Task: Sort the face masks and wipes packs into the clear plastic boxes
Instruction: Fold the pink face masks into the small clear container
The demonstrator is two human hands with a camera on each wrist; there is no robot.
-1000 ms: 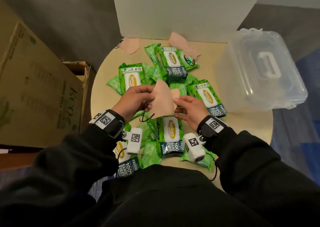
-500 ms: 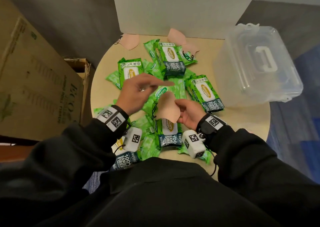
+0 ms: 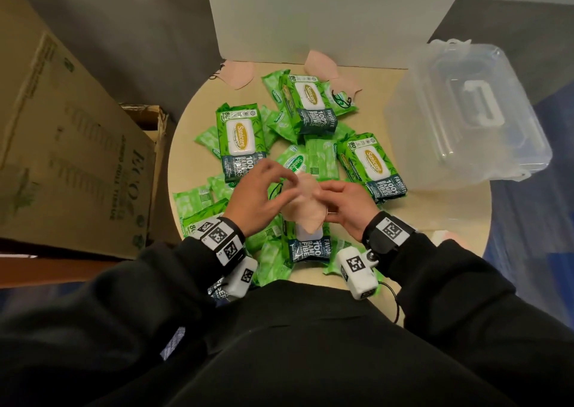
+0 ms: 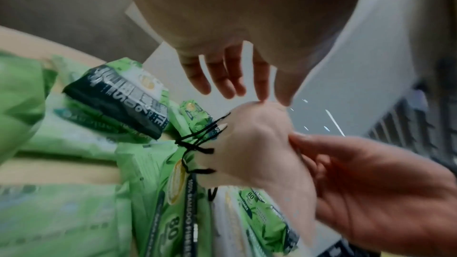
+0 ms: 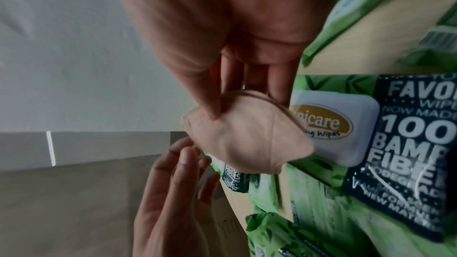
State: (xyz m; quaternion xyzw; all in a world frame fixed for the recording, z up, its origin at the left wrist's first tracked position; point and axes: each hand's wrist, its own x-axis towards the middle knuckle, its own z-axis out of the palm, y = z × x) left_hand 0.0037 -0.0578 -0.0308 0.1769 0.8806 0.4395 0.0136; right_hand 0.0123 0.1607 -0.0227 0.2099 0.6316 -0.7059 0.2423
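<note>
A pink mask (image 3: 306, 206) is pinched in the right hand (image 3: 348, 209) above the wipes packs (image 3: 240, 141) on the table (image 3: 435, 207); the left hand (image 3: 259, 197) is spread, nothing grasped. The loops (image 4: 197, 142) are best gathered before the closed box (image 3: 466, 111) is opened. Those tangled loops are shown only in the left wrist view; the thumb-and-finger pinch is shown only in the right wrist view.

Wipes packs (image 3: 240, 138) crowd the table (image 3: 435, 207); bare strip beside clear box (image 3: 466, 111).
</note>
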